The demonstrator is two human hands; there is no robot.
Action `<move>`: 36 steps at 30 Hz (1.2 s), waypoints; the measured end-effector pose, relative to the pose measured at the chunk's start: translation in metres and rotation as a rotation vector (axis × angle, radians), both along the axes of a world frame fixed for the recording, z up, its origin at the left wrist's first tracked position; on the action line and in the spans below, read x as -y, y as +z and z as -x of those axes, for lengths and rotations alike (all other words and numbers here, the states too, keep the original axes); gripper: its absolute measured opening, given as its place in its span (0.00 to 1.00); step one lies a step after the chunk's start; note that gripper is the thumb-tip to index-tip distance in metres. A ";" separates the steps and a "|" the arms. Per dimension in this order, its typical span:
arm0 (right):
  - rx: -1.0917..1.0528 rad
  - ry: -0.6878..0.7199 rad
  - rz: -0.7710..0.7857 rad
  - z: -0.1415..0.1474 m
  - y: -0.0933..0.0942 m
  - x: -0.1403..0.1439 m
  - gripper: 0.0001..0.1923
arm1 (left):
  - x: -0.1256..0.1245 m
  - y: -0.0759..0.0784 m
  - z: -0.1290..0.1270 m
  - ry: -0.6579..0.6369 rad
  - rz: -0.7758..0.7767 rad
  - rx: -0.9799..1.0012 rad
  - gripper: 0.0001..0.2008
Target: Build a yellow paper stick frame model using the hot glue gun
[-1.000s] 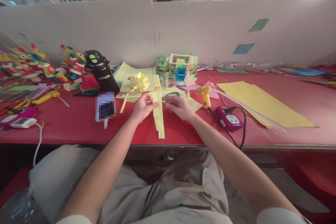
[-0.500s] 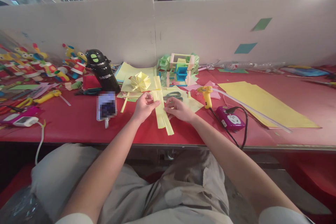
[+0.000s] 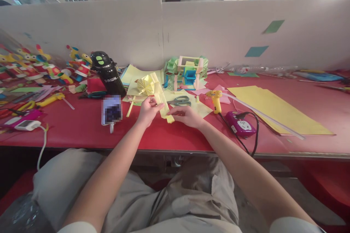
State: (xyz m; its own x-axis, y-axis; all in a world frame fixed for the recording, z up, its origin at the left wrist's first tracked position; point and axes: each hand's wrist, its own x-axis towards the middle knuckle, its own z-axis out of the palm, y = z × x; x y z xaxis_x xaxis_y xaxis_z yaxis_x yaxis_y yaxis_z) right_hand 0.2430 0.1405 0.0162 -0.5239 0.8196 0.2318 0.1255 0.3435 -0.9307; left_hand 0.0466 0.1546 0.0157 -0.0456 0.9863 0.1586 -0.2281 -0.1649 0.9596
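Both hands (image 3: 166, 111) pinch yellow paper strips (image 3: 161, 100) near the "DAWN" bottle (image 3: 107, 73).

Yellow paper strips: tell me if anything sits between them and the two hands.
Nothing visible does. The left hand and right hand both already pinch the yellow paper strips directly; the scissors lie behind, out of the way.

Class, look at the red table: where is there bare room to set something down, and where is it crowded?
Bare red table lies along the near edge, between the white charger and the left hand, and again right of the purple socket. It is crowded behind the hands: black bottle, scissors, glue gun.
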 end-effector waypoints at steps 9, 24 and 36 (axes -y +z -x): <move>-0.082 -0.107 0.054 0.003 0.001 0.002 0.17 | 0.005 0.003 -0.005 -0.071 0.061 0.033 0.26; -0.166 -0.248 0.141 0.000 -0.006 -0.006 0.21 | 0.005 0.013 -0.001 -0.133 0.154 0.140 0.15; -0.121 -0.171 0.164 0.003 0.000 0.000 0.22 | 0.009 0.014 -0.002 -0.100 0.094 0.033 0.18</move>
